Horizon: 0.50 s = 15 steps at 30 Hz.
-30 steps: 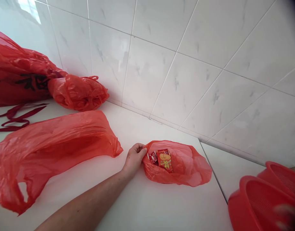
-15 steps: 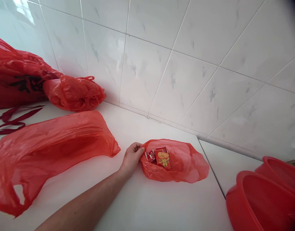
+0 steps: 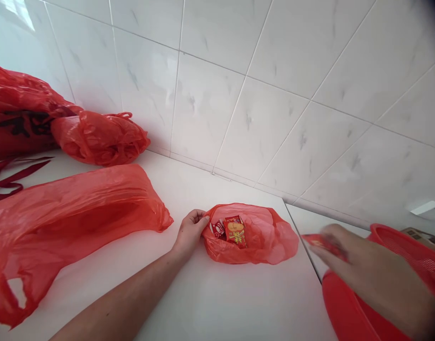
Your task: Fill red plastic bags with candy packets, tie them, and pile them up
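Observation:
My left hand [image 3: 189, 229] pinches the left rim of a thin red plastic bag [image 3: 265, 237] that lies with its mouth open on the white surface. Inside that bag sit a red-and-yellow snack packet [image 3: 235, 232] and a smaller red-and-white wrapped piece [image 3: 218, 228]. To the bag's right, above the red baskets, my right hand [image 3: 348, 255] is blurred by motion. Its fingers are closed on a small red packet [image 3: 326, 245], whose print I cannot read.
Two red plastic baskets [image 3: 336, 303] stand at the right. A second, flattened red plastic bag [image 3: 96, 199] lies at the left, with a knotted red bag [image 3: 102, 137] and a larger red bag with black lettering [image 3: 22, 123] behind it. White tiled wall [image 3: 210, 94] rises behind.
My right hand has come into view from the right, holding a red packet. My left hand keeps its pinch on the bag rim. The whole view has shifted slightly.

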Each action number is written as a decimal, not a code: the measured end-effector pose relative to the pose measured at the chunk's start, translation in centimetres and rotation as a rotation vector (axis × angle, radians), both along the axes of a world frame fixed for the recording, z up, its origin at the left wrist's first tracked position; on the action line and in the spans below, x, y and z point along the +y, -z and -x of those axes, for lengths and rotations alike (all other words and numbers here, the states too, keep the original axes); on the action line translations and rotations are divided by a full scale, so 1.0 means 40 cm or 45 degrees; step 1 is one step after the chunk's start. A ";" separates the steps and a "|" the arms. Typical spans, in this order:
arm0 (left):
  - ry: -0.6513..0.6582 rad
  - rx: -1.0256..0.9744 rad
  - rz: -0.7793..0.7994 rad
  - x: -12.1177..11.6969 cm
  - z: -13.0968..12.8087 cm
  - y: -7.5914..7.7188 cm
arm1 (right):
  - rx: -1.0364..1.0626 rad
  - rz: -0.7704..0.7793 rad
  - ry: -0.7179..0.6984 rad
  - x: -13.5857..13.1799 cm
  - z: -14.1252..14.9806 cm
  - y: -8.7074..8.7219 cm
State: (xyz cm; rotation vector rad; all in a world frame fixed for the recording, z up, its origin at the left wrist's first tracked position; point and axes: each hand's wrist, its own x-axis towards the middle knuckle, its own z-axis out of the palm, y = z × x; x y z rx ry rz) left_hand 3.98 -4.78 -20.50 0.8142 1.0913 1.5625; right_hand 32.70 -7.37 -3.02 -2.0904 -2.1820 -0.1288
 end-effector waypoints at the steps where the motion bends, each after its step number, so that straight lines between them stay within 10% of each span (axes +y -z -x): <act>1: -0.001 0.002 -0.002 -0.001 0.000 0.000 | -0.018 0.048 -0.053 0.010 0.034 0.008; 7: -0.011 0.001 -0.021 -0.004 0.003 0.001 | -0.098 0.126 -0.304 0.077 0.169 0.063; 15: -0.014 -0.020 -0.048 0.003 0.005 0.012 | -0.277 0.153 -0.078 0.107 0.128 0.182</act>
